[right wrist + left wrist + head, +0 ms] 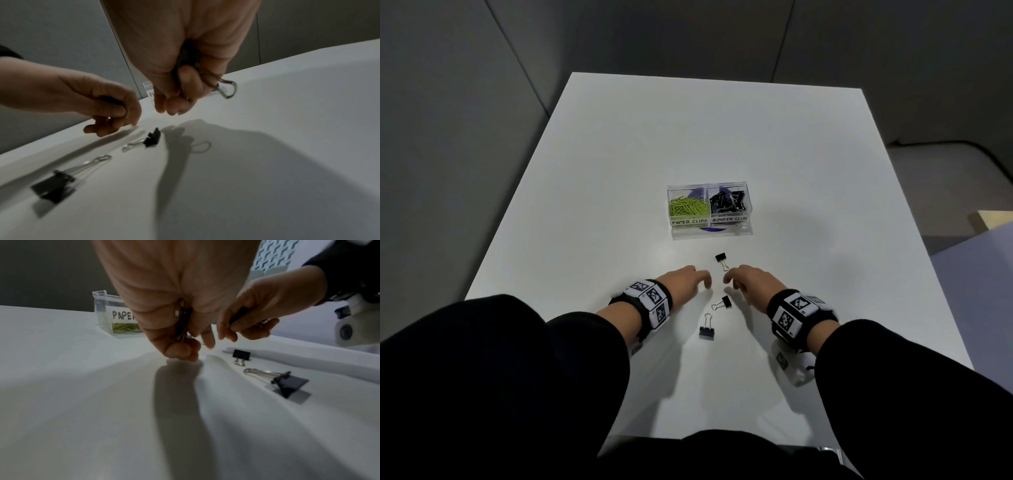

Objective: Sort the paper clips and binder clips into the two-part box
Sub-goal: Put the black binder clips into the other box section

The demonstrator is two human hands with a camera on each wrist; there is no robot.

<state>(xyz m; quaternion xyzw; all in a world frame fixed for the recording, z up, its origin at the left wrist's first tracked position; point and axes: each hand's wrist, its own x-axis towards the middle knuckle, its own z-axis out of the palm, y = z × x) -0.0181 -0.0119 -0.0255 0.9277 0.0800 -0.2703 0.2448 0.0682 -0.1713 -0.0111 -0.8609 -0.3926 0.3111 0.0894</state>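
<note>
The clear two-part box (709, 230) stands mid-table, with green paper clips (687, 207) in its left part and black binder clips (727, 201) in its right. Three black binder clips lie loose in front of it: a far one (721, 261), a middle one (724, 302) and a near one (707, 330). My left hand (703, 281) hovers left of the far clip. In the left wrist view its curled fingers (174, 347) hold a binder clip (182, 324) in the palm. My right hand (729, 279) grips another binder clip (226, 89), whose wire handle sticks out.
The white table (619, 154) ends close at the left and right edges. Grey walls lie behind it. A pale surface (983, 267) and a dark cable (983, 150) are at the right. Both wrists carry marker bands.
</note>
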